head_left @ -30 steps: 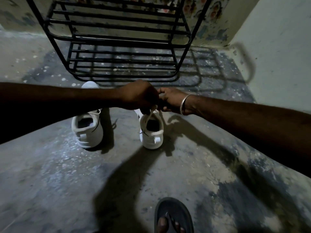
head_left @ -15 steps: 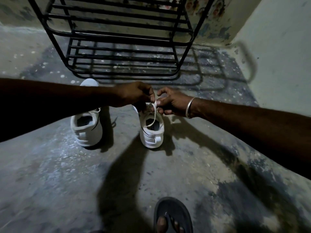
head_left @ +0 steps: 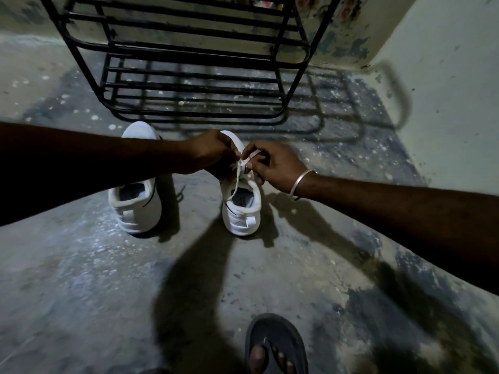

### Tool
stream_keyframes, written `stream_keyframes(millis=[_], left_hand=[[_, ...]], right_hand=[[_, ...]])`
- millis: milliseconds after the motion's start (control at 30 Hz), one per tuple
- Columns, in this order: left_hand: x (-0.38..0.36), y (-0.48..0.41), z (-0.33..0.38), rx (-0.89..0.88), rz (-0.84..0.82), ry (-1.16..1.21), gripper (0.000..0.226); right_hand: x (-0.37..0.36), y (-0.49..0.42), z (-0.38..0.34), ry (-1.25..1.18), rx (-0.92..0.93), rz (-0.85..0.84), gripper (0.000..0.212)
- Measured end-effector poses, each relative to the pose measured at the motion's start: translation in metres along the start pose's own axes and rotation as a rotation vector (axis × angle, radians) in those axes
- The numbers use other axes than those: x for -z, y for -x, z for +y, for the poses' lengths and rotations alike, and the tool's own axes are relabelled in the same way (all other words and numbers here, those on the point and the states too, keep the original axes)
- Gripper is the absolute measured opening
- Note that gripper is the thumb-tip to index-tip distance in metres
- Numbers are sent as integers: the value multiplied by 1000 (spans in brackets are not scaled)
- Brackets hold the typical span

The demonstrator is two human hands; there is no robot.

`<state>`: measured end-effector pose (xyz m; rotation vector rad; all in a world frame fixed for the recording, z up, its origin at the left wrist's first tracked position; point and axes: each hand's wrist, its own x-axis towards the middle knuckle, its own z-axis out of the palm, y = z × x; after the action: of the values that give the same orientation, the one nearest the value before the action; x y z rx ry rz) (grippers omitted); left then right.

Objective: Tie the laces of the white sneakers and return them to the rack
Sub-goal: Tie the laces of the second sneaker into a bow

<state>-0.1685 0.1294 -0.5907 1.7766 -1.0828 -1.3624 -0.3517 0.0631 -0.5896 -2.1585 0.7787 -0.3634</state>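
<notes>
A white low-top sneaker (head_left: 241, 211) stands upright on the stained grey concrete floor (head_left: 81, 279). Its heel faces the camera and its toe sits just short of the bottom tier of a black metal-bar shoe rack (head_left: 189, 85).

Both hands meet above the shoe's tongue. The left hand (head_left: 213, 151), thumb and fingers curled, pinches the flat white lace (head_left: 237, 184) at a small crossing. The right hand (head_left: 275, 164) pinches the same lace from the opposite side, with its fingers bent over the shoe. One loose strand hangs from the pinch, across the shoe's opening and down toward its left side. A plain silver-coloured bangle (head_left: 301, 183) circles the right wrist.

The second white sneaker (head_left: 136, 209) of the pair stands near on the left, apart from the first, also heel toward the camera. The left forearm crosses over its middle and hides its lacing, so whether it is tied cannot be told.

The rack stands at the far edge of the floor, against a wall with peeling paint. Its barred shadow falls across the concrete toward the far right corner, where a pale plastered wall (head_left: 445, 90) rises. At the near edge of the floor, a foot in a dark rubber sandal (head_left: 275, 338) shows its toes, and the shadows of the arms stretch between it and the shoes.
</notes>
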Motion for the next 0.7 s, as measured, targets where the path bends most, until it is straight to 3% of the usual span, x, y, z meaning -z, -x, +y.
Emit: stream_keyframes(millis=[167, 333, 433, 567, 700], left_hand=[[-8, 4, -1, 33, 37, 15, 13], [-9, 6, 4, 49, 60, 78, 14], [-8, 7, 12, 42, 45, 20, 9], [-2, 7, 15, 37, -76, -170, 50], [-8, 14, 19, -114, 7, -439, 45]], right_hand=[[-9, 4, 6, 199, 106, 74, 22], [-10, 2, 2, 247, 57, 50, 27], [-6, -3, -6, 265, -53, -50, 32], [-4, -11, -12, 58, -332, -152, 33], [-1, -17, -12, -105, -524, -205, 38]])
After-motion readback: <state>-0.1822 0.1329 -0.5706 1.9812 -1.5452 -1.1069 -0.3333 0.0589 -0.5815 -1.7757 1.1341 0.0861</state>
